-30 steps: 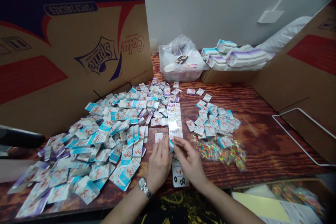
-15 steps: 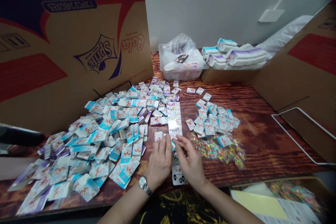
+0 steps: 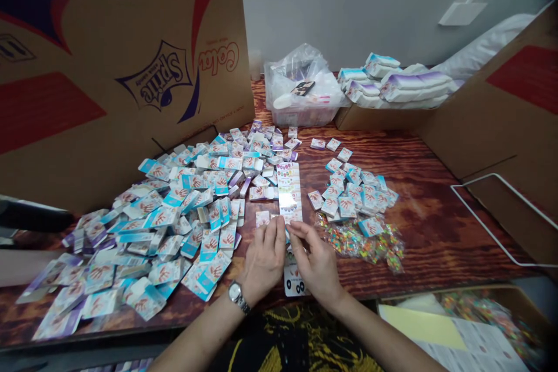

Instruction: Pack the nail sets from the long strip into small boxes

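Glossy white-and-teal paper cartons (image 3: 174, 232), flat and printed with a red hand, lie heaped on a reddish, coarse-grained wooden table (image 3: 436, 226), with a smaller heap of cartons (image 3: 353, 197) to the right. The left hand (image 3: 264, 258), wearing a metal wristwatch (image 3: 236, 296), and the right hand (image 3: 316, 261) are close together, pinching a small teal-edged carton (image 3: 286, 236) between them, just below a long shiny printed card (image 3: 289, 195) and just above a card with black rings (image 3: 295, 280). A crinkled clear bag of tiny bright pieces (image 3: 360, 247) touches the smaller heap, and corrugated cardboard panels (image 3: 131, 128) stand behind.
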`<action>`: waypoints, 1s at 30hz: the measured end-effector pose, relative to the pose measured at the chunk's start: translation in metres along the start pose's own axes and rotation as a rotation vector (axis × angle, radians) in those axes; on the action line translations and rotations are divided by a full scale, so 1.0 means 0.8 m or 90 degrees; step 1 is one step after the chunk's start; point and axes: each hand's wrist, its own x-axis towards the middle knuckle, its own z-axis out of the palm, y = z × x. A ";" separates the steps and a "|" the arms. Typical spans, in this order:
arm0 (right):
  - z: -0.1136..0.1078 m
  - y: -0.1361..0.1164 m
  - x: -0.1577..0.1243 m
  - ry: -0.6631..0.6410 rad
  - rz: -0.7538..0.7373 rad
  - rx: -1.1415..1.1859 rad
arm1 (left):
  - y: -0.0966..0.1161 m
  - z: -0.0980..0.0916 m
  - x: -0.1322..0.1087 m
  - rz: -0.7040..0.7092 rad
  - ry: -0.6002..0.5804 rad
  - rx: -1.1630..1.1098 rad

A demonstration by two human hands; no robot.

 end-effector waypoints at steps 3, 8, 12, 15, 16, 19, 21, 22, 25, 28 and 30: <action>-0.005 0.006 0.007 -0.051 0.062 0.067 | -0.003 0.002 -0.003 0.013 0.008 -0.017; -0.024 0.016 0.030 -0.209 0.109 0.129 | -0.013 0.009 -0.010 0.092 0.037 -0.053; -0.024 0.004 0.029 -0.185 0.050 0.089 | -0.010 0.005 -0.004 0.073 0.032 -0.026; -0.014 -0.008 0.010 -0.054 -0.075 -0.011 | -0.002 0.001 0.001 0.009 0.016 -0.003; -0.010 -0.010 0.004 -0.022 -0.115 -0.032 | 0.001 0.001 0.002 -0.014 0.014 -0.004; -0.005 -0.011 -0.007 -0.013 -0.141 -0.047 | 0.008 0.005 0.003 -0.074 0.011 -0.041; -0.005 -0.008 -0.005 -0.036 -0.091 -0.043 | 0.010 0.009 0.002 -0.084 0.014 -0.084; -0.005 -0.005 -0.002 -0.049 -0.074 -0.043 | 0.011 0.010 0.003 -0.084 0.017 -0.106; -0.015 0.013 0.014 -0.079 -0.069 -0.048 | 0.011 0.010 0.005 -0.070 0.011 -0.184; -0.048 0.050 0.043 -0.046 -0.014 -0.073 | 0.009 0.008 0.004 -0.056 -0.032 -0.239; -0.078 0.077 0.068 0.015 0.018 -0.162 | 0.007 0.010 0.000 -0.031 -0.063 -0.237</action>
